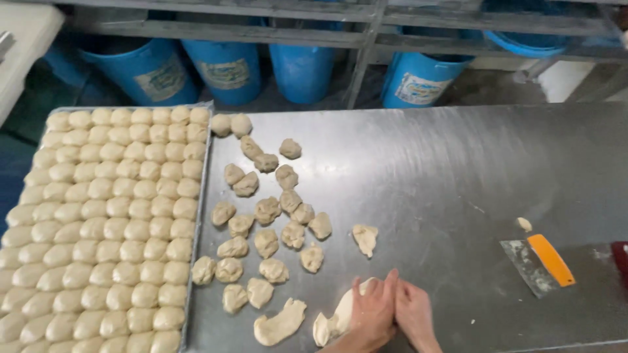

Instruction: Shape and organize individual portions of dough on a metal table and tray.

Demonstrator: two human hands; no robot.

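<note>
My left hand [371, 314] and my right hand [413, 312] are pressed together at the near edge of the steel table [458, 170]. Between them they cup a piece of pale dough [345, 306], which sticks out to the left of my left hand. A flattened strip of dough [280, 323] lies just to the left of it. Several rough dough pieces [268, 216] are scattered across the table beyond my hands. One lone piece [365, 238] lies a little above my hands.
A metal tray [198, 196] packed with rows of round dough balls [111, 222] fills the left side. A bench scraper with an orange handle [543, 263] lies at the right, a dough scrap [523, 224] near it. Blue buckets [229, 68] stand under a metal rack behind.
</note>
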